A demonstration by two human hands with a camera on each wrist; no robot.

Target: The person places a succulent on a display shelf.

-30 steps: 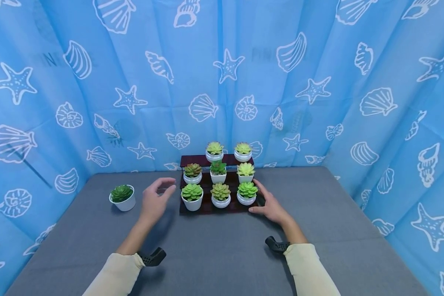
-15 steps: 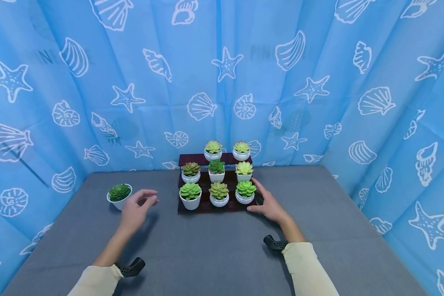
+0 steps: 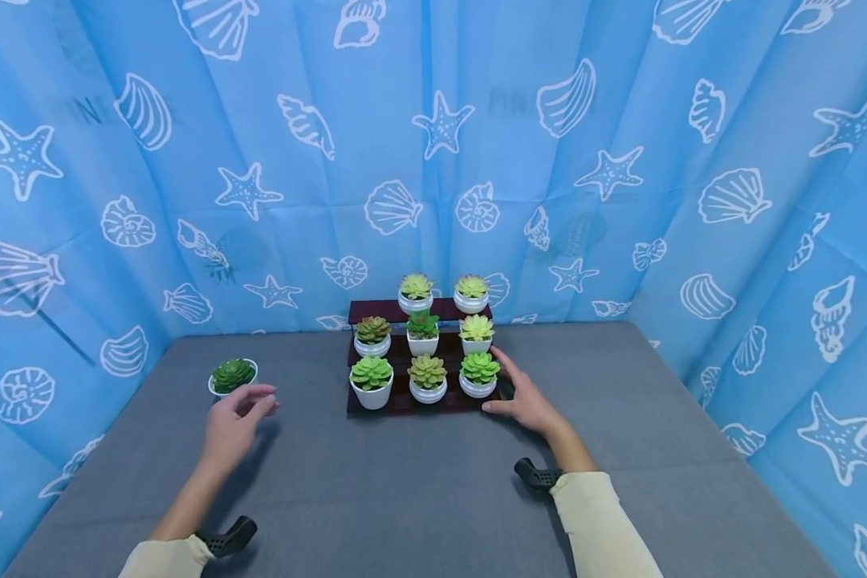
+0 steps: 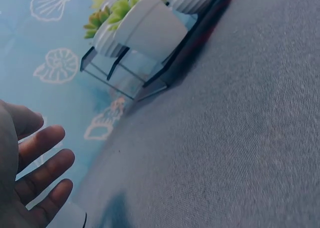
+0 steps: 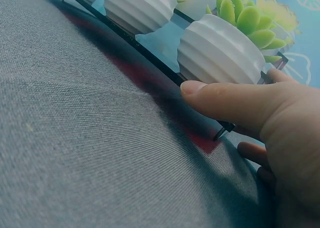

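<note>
A dark red tiered plant stand [image 3: 397, 407] carries several potted succulents [image 3: 428, 372] on its three steps. At its right end my right hand [image 3: 531, 401] holds the stand, thumb on the front edge of the bottom step and fingers around the side, as the right wrist view shows. Apart from the stand, at the left, a dark green succulent in a white pot [image 3: 233, 375] stands on the table. My left hand [image 3: 233, 425] is just in front of that pot, partly covering it, fingers loosely bent with nothing between them. The left wrist view shows its spread fingers [image 4: 47, 173].
Grey cloth covers the table [image 3: 405, 498]. Behind it and along the sides hangs a blue curtain [image 3: 318, 233] with white shells and starfish. The top step holds two pots, at its middle and right; its left part is bare.
My left hand has moved left, away from the stand's left side, to the lone dark green succulent. My right hand stays at the stand. The head view has shifted slightly.
</note>
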